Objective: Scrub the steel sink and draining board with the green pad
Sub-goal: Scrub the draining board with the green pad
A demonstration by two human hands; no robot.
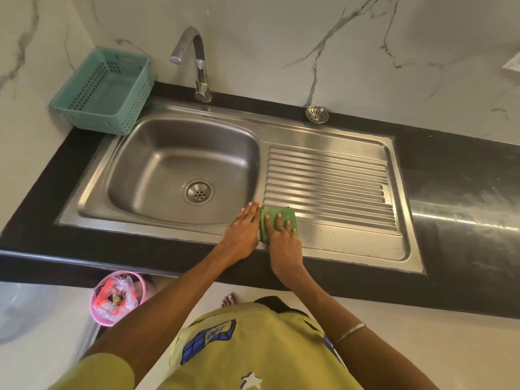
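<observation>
The steel sink bowl (157, 164) is set in a black counter, with a round drain (197, 191) in its floor. The ribbed draining board (332, 184) lies to its right. A green pad (285, 213) lies flat on the steel at the near left corner of the draining board. My right hand (282, 235) presses down on the pad with fingers spread. My left hand (243, 229) rests flat on the steel strip between bowl and board, just left of the pad, holding nothing.
A chrome tap (197, 63) stands behind the bowl. A teal plastic basket (104, 91) sits at the back left of the black counter (464, 175). A loose steel strainer (317, 114) lies by the marble wall. A pink bin (118, 296) with rubbish stands on the floor.
</observation>
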